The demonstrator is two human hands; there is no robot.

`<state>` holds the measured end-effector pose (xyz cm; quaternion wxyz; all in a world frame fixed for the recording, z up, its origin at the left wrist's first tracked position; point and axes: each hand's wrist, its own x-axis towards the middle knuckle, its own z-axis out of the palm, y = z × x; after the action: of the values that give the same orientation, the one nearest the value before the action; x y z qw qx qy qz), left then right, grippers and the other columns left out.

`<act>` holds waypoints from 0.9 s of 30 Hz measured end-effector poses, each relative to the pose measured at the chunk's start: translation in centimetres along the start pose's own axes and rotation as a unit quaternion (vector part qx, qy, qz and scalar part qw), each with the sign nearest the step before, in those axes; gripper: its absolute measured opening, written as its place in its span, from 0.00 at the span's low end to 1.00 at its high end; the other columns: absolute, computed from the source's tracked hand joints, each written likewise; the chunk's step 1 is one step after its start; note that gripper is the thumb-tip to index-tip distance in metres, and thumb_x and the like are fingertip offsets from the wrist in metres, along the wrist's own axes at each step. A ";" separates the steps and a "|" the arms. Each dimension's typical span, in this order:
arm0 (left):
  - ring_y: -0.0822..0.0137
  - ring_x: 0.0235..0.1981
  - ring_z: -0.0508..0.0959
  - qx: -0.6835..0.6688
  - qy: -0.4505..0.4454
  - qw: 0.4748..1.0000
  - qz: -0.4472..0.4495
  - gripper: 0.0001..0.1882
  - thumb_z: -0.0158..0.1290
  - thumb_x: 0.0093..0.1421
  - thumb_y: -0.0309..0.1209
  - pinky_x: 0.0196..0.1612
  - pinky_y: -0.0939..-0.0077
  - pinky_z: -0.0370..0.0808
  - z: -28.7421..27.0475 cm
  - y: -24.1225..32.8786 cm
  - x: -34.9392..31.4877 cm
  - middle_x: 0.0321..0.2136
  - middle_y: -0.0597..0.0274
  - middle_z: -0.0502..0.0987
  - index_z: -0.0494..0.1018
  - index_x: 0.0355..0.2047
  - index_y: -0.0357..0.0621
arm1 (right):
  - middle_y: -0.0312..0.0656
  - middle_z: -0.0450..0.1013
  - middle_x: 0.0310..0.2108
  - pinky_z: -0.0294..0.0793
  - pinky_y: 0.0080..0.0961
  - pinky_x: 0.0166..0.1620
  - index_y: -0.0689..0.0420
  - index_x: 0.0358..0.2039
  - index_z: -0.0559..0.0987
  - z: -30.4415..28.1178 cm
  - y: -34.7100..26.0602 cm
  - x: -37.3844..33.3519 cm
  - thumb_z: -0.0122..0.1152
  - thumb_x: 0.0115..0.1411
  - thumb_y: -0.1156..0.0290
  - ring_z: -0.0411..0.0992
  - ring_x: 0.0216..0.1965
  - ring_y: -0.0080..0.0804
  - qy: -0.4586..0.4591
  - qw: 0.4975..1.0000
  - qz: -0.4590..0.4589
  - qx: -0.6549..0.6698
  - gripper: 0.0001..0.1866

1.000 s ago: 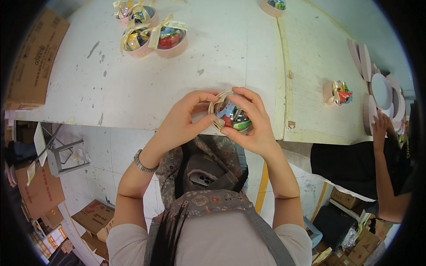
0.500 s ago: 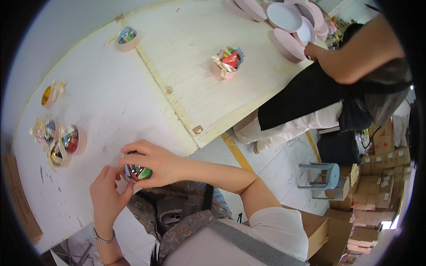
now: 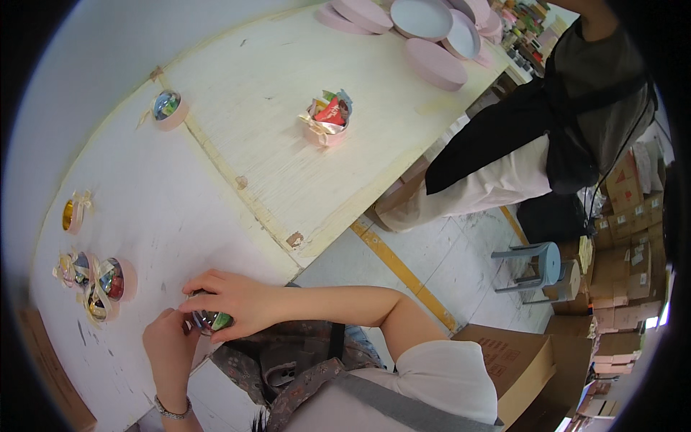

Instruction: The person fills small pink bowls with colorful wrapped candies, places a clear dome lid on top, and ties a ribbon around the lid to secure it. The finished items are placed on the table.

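Observation:
My right hand [image 3: 241,306] curves over a small round tub [image 3: 218,321] with a clear, shiny top and colourful wrapped pieces inside, at the near table edge. Its fingers wrap around the far side and the thumb presses the near side. From the left, my left hand [image 3: 169,351] grips the rim with curled fingertips, partly hidden behind the wrist. Just left of them stand a cluster of similar pink tubs [image 3: 130,280] with clear tops and cream ribbon bows [image 3: 96,294].
A pink tub of wrapped sweets [image 3: 325,137] stands open mid-table; another, clear-topped tub [image 3: 173,119] sits farther left. A gold-lined tub [image 3: 70,216] lies at the left. Pink round lids [image 3: 435,65] pile up at the back. A co-worker [image 3: 504,144] stands at the right, near a stool [image 3: 547,264].
The view has shifted, so the table things sit lower and more to the left. Both hands still hold the tub. The co-worker's arm has lifted away from the pink lids.

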<state>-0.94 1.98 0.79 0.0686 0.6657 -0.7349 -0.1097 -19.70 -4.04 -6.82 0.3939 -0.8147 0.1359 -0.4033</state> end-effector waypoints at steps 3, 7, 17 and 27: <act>0.54 0.23 0.76 0.029 -0.002 0.999 0.013 0.07 0.60 0.42 0.23 0.28 0.64 0.72 0.3 0.2 0.4 0.21 0.55 0.75 0.74 0.22 0.38 | 0.48 0.63 0.56 0.66 0.40 0.55 0.49 0.55 0.71 0.1 0.3 -0.2 0.76 0.43 0.64 0.64 0.54 0.49 0.014 1.000 -0.006 0.003 0.37; 0.55 0.21 0.76 0.028 0.021 0.999 0.040 0.08 0.62 0.41 0.25 0.25 0.66 0.71 1.0 0.0 0.3 0.20 0.57 0.74 0.74 0.22 0.41 | 0.48 0.63 0.56 0.67 0.40 0.55 0.49 0.55 0.71 -0.2 0.2 -0.5 0.75 0.43 0.63 0.64 0.54 0.49 0.015 1.000 -0.009 -0.006 0.37; 0.78 0.24 0.70 -0.455 -0.009 0.884 -0.105 0.05 0.52 0.59 0.25 0.26 0.82 0.69 4.5 -5.3 -1.8 0.23 0.69 0.70 0.66 0.29 0.41 | 0.49 0.63 0.57 0.65 0.42 0.57 0.50 0.56 0.71 0.1 1.0 -0.3 0.74 0.44 0.62 0.64 0.55 0.50 -0.022 0.999 0.013 -0.043 0.36; 0.79 0.27 0.74 -0.756 -0.021 0.611 -0.236 0.14 0.53 0.61 0.29 0.28 0.83 0.71 3.3 -3.2 -2.3 0.29 0.68 0.75 0.69 0.46 0.40 | 0.46 0.64 0.57 0.70 0.38 0.56 0.53 0.55 0.73 0.1 -0.9 0.4 0.76 0.44 0.65 0.65 0.57 0.47 -0.032 0.997 0.068 -0.026 0.36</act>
<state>1.56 4.20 -3.08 0.5037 0.5257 -0.2104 -0.6524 -19.50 -3.64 -5.96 0.4034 -0.8260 0.1891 -0.3454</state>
